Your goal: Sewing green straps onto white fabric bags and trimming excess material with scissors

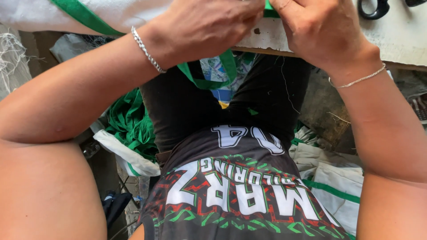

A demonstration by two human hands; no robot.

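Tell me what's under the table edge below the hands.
Under the white table edge a green strap loops down over the black-clad lap, with patterned cloth behind it. Both hands, left hand and right hand, cover whatever they pinch on top.

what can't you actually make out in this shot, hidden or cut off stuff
- Head view: fingertips of the left hand and right hand are cut by the top edge, so their grip on the green fabric strap is unclear.
- Black-handled scissors on the white worktable: only handle loops show; the blades are cut off.
- The strap's loop below the table edge is partly hidden by the left wrist.
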